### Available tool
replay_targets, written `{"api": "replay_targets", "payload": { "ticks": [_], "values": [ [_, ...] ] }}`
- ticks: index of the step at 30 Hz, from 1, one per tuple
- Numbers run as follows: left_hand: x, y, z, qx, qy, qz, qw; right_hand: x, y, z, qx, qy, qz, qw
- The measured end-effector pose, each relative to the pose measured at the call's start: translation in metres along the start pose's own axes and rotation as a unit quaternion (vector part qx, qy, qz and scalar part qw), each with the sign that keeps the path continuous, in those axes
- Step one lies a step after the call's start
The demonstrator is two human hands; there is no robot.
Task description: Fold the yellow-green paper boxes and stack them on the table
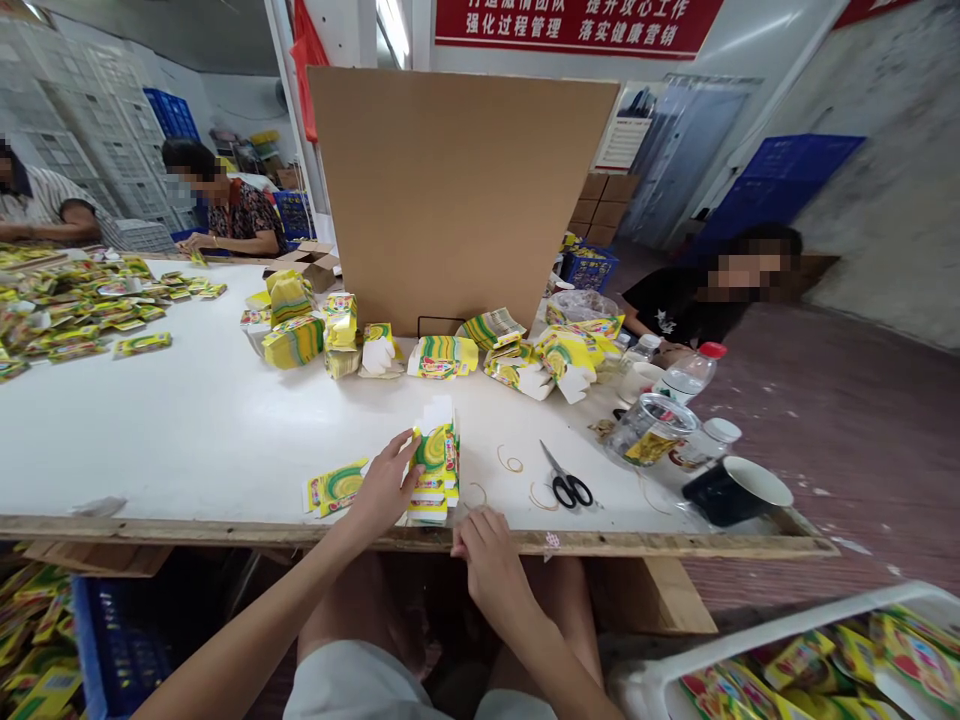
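My left hand (pixel 384 487) rests against a stack of yellow-green flat cartons (pixel 435 470) standing near the table's front edge, its fingers closed on the stack's left side. My right hand (pixel 484 555) sits at the wooden front edge just right of the stack, fingers curled down; whether it holds anything is hidden. A single flat carton (pixel 334 487) lies to the left of my left hand. Loose rubber bands (pixel 511 463) lie on the white table (pixel 187 430) right of the stack.
Black scissors (pixel 566 485), a glass jar (pixel 649 428), a water bottle (pixel 686 375) and a dark cup (pixel 735 490) stand at the right. Piles of cartons (pixel 442 355) lie before an upright cardboard sheet (pixel 457 190). Other people sit left and right. A white crate (pixel 825 660) is lower right.
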State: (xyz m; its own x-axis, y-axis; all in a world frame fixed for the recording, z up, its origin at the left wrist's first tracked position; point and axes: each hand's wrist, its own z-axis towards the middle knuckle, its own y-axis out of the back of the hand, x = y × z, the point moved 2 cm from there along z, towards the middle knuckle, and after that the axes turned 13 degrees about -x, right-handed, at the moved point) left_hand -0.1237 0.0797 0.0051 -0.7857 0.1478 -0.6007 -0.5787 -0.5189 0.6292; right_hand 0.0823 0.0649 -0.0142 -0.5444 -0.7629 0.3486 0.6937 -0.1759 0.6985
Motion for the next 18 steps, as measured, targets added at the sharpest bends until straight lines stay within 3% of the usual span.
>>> {"api": "replay_targets", "payload": {
  "ticks": [5,8,11,14,18],
  "values": [
    [0.001,0.001,0.001,-0.004,-0.006,0.007,1.0,-0.011,0.011,-0.041,0.013,-0.022,0.004,1.0],
    [-0.007,0.0,-0.004,-0.012,-0.019,0.007,1.0,-0.013,0.009,-0.036,-0.001,-0.041,-0.001,0.999],
    [-0.02,0.003,-0.016,-0.009,-0.032,0.003,0.999,0.0,0.015,-0.014,-0.027,-0.057,-0.004,0.998],
    [-0.028,0.016,-0.023,0.002,-0.033,-0.031,0.999,0.033,0.053,0.011,-0.054,-0.046,0.04,0.997],
    [-0.01,0.042,-0.02,-0.026,0.018,-0.086,0.996,0.077,0.12,0.031,-0.148,0.001,0.172,0.974]
  ]
}}
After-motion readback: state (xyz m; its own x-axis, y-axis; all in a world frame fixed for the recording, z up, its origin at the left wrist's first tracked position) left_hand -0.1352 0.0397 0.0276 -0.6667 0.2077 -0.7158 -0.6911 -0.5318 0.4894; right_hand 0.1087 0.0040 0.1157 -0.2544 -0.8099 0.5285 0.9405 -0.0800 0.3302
